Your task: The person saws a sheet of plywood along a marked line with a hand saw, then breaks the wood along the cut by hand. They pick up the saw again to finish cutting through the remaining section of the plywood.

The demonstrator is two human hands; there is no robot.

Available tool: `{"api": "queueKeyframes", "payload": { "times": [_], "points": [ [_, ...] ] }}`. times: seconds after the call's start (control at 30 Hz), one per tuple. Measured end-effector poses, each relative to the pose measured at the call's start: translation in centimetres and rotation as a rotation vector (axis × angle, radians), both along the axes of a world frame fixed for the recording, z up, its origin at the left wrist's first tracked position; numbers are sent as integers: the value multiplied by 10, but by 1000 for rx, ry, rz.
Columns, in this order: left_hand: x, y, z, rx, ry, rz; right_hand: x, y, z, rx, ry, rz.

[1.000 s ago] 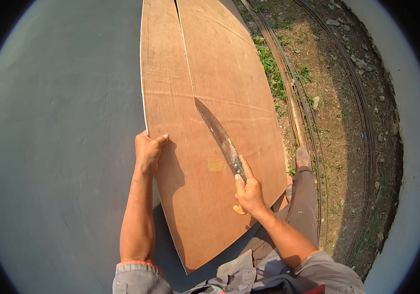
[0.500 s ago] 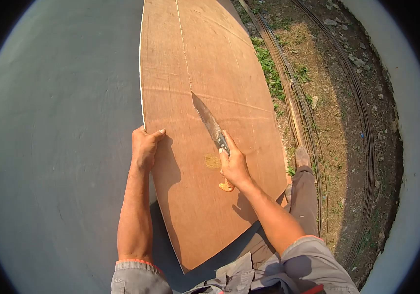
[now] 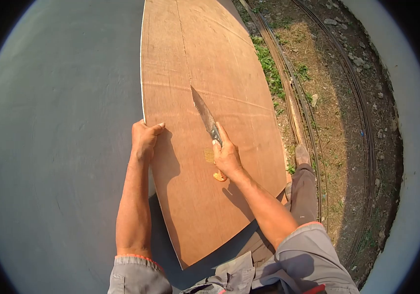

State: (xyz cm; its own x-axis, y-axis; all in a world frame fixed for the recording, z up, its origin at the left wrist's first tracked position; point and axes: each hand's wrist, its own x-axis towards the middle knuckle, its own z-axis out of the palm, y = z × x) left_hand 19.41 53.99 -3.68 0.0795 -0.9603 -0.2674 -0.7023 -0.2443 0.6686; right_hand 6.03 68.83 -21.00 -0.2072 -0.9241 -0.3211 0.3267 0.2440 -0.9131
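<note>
The plywood sheet (image 3: 205,206) lies on the grey slab (image 3: 63,147). The left hand (image 3: 144,139) clamps its fingers over the sheet's left edge, steadying it. The right hand (image 3: 227,158) grips the knife (image 3: 207,119), blade tip in the cut line running away up the sheet. Judging by this, splitting is under way; driving the blade farther along that line comes next.

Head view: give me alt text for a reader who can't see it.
The right hand grips a long knife, its tip in a cut line on a plywood sheet. The left hand holds the sheet's left edge over a grey surface; grass and dirt lie right.
</note>
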Motion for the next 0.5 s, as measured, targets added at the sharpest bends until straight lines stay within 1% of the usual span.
{"api": "queueKeyframes", "payload": {
  "times": [0.07,0.1,0.17,0.2,0.27,0.3,0.37,0.43,0.47,0.5],
  "points": [
    [-2,2,3,28,3,43,10,28,5,-68,61,-91],
    [-1,1,3,16,8,27,0,66,14,-29,62,-23],
    [-5,2,4,9,23,13,-6,135,-4,-125,64,-112],
    [-6,5,5,3,42,8,-14,136,5,-129,72,-113],
    [-3,2,0,-28,44,-9,-29,132,33,67,-162,-31],
    [0,0,-2,-47,39,-7,-13,106,10,-98,2,-98],
    [-2,-2,0,-26,17,11,2,38,1,-66,-56,-92],
    [-2,-1,1,4,-11,38,18,17,-3,-77,-37,-102],
    [-2,-3,2,12,20,20,23,14,-5,-95,-9,-116],
    [1,1,2,19,55,13,26,36,-5,-98,-33,-142]
  ]
}}
